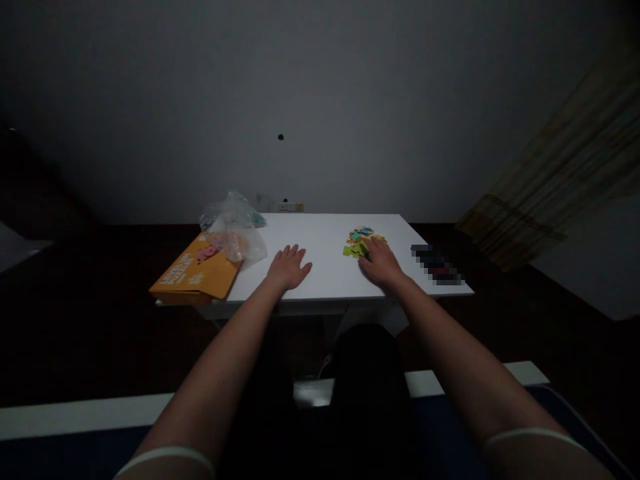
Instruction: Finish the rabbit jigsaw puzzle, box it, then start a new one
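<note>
My left hand [289, 268] lies palm down on the white table [327, 267], its fingers stretched and spread, with nothing in it. On the other side, my right hand [381, 262] rests palm down at the near edge of a small heap of colourful puzzle pieces [363, 233]. Its fingers reach forward over some of them, and the thumb points left. Green puzzle pieces [354, 251] show just left of its fingertips; what lies under the palm is hidden.
An orange puzzle box [193, 272] stands at the table's left, its near corner at the front edge. A crumpled clear plastic bag [235, 223] lies partly over it. Dark blurred-out items [436, 265] lie at the right. A wall with sockets [291, 207] rises behind.
</note>
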Motion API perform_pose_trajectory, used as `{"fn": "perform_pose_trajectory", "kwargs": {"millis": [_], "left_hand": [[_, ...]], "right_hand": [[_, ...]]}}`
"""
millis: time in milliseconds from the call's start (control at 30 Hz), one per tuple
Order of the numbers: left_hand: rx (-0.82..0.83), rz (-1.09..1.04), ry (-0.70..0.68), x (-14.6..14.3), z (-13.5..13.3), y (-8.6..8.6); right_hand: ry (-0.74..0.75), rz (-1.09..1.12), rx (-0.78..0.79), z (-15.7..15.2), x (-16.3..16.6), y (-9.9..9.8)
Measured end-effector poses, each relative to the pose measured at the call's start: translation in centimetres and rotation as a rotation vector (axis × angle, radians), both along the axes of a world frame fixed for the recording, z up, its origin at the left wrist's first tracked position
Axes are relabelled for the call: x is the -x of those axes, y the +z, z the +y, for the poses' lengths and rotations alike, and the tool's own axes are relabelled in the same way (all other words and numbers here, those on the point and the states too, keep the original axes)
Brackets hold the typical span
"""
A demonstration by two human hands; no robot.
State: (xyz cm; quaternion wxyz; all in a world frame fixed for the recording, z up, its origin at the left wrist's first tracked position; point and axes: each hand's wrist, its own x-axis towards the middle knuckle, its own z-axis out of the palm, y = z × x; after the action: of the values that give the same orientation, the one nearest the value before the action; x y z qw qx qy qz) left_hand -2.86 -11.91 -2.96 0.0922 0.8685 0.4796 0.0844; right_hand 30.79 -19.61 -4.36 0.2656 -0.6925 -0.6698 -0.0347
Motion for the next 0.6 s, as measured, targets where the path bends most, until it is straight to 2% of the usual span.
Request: {"fn": "perform_pose_trajectory", "kwargs": {"millis": [133,433,600], "left_hand": [[0.000,-0.019,0.010,2.0,-0.5,-0.2],[0.002,-0.108,-0.020,1.9,-1.4,-0.5],[0.009,-0.150,-0.099,5.1,-1.4,-0.6]], "right_hand": [[0.052,-0.093,0.093,1.9,1.3,1.0],[-0.048,-0.351,0.147,0.7,-0.2,3.3],[-0.105,-0.431,0.116,0.4,-1.6,3.3]]}}
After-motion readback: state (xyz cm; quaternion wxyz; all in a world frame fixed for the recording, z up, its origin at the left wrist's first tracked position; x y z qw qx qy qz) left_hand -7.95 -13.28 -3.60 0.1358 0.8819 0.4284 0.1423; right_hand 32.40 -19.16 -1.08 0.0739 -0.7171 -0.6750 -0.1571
